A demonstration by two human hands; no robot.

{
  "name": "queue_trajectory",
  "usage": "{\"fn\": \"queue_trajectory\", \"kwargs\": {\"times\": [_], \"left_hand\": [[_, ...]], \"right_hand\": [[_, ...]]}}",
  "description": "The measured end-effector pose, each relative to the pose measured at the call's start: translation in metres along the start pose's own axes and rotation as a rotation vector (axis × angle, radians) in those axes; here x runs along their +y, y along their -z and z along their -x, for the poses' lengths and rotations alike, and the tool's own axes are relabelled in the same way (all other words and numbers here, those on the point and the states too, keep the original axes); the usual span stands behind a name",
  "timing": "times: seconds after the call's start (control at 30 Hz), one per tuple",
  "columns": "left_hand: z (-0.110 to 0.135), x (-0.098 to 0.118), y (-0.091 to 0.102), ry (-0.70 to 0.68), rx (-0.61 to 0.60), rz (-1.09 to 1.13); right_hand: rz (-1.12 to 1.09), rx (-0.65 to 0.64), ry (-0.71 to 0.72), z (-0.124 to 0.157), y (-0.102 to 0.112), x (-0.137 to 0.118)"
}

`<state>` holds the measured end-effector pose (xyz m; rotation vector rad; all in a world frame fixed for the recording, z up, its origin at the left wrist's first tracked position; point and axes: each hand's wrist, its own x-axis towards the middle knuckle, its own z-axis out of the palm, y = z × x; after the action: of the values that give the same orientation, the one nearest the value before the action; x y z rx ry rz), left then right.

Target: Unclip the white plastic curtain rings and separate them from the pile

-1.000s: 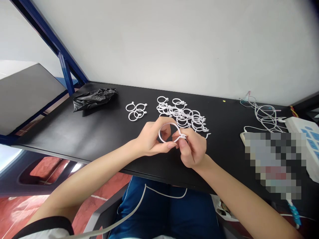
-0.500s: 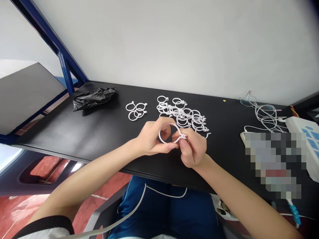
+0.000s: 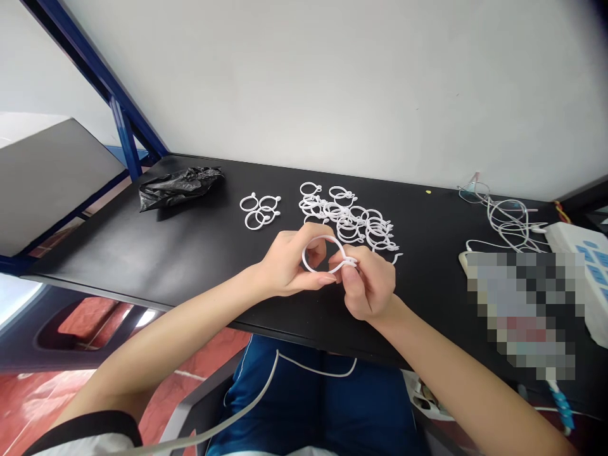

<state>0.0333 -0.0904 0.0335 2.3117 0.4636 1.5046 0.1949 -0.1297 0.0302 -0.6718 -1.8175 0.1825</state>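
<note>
Black table (image 3: 142,253), left hand (image 3: 285,267) and right hand (image 3: 369,286) gripping 1 white ring (image 3: 327,237), 2 ring piles (image 3: 351,220)

A crumpled black plastic bag (image 3: 179,185) lies at the far left of the black counter (image 3: 142,253). Tangled white cables (image 3: 508,218) sit at the far right, beside a white power strip (image 3: 577,244) with blue switches. A blue metal frame (image 3: 124,136) rises behind the left end, against the white wall (image 3: 332,82).

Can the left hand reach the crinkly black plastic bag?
Probably yes: bare black tabletop lies between the left hand and the crumpled black plastic bag, though that hand pinches a white plastic ring with the right hand.
</note>
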Motion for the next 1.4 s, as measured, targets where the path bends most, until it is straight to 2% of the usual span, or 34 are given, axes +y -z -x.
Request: {"fn": "queue_trajectory", "kwargs": {"times": [0.67, 0.87, 1.4], "left_hand": [[-0.0010, 0.0026, 0.0011, -0.002, 0.005, -0.027], [-0.0026, 0.0027, -0.0005, -0.023, 0.042, -0.028], [-0.0017, 0.0034, 0.0006, -0.004, 0.023, -0.018]], "right_hand": [[0.122, 0.003, 0.057, -0.0015, 0.0027, -0.0015], [0.097, -0.010, 0.067, -0.0010, 0.0018, -0.0018], [0.061, 0.008, 0.086, -0.0018, 0.0004, -0.0020]]}}
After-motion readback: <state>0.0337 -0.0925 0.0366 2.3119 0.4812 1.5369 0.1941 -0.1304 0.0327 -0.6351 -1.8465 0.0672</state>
